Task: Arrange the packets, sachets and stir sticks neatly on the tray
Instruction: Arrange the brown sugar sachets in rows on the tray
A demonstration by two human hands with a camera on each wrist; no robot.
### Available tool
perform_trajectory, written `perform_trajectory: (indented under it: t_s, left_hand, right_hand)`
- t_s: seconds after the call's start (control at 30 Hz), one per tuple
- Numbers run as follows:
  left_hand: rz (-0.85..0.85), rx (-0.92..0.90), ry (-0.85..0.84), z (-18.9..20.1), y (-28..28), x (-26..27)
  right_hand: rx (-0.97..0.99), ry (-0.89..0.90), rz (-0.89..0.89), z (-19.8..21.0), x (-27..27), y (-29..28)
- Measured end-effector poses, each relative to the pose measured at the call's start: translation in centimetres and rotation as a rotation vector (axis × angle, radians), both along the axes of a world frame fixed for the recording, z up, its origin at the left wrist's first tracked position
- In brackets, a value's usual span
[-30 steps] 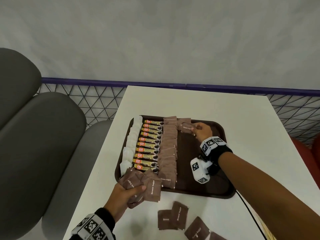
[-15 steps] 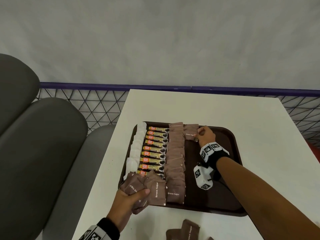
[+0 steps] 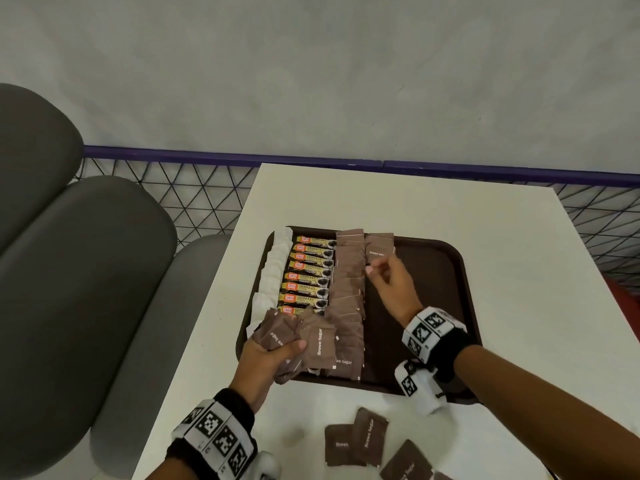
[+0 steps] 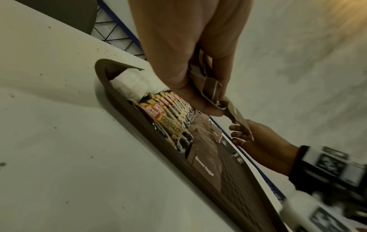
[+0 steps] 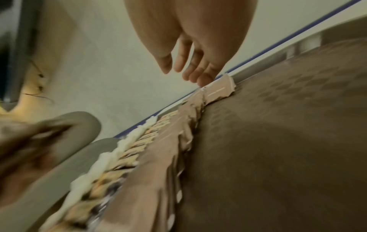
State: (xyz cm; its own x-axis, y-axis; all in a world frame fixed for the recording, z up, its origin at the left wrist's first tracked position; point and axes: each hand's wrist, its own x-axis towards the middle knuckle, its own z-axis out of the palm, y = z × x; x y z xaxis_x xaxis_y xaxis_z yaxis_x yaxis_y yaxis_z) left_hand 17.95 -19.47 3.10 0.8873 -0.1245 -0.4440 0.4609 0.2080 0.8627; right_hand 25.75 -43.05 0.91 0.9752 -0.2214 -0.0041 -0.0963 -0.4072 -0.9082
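A dark brown, rounded-corner plastic tray [image 3: 457, 271] with a fine woven-looking floor texture lay at the centre of a matte white rectangular table [image 3: 433, 202]. Along the tray's left side ran three columns reaching from the tray's far edge toward the lower part of the frame: crumpled white paper sachets [image 3: 273, 271], glossy yellow-and-black coffee stick packets [image 3: 310, 271] lying with their long axes left to right, and flat square brown sugar sachets [image 3: 348, 296] overlapping like shingles. A lone brown sugar sachet [image 3: 380, 249] lay at the top of the tray, just right of that brown column, its print reading left to right.

The right hand [image 3: 393, 285] hovered just below that sachet; in the right wrist view its fingers [image 5: 195, 69] were straight, close together and holding nothing, their tips at the sachet's edge. The left hand [image 3: 266, 362], at the tray's lower-left corner, gripped a fanned bunch of brown sugar sachets [image 3: 298, 337] between thumb and curled fingers. More loose brown sachets [image 3: 356, 441] lay scattered on the table at the frame's lower centre. Grey padded seats [image 3: 76, 271] filled the left.
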Motion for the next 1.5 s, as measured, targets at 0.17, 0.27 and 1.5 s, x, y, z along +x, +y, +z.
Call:
perform_trajectory:
  t_s: [0.17, 0.27, 1.5]
  left_hand:
    - [0.032, -0.009, -0.026, 0.2, -1.0, -0.4]
    - [0.029, -0.006, -0.045, 0.4, -1.5, -0.6]
    - [0.064, 0.026, 0.015, -1.0, 0.7, 1.3]
  right_hand:
    - [0.164, 0.184, 0.362, 1.6, -5.6, 2.1]
    - [0.225, 0.256, 0.445, 1.5, -6.9, 3.1]
    - [-0.055, 0.389, -0.375, -2.4, 5.4, -3.7]
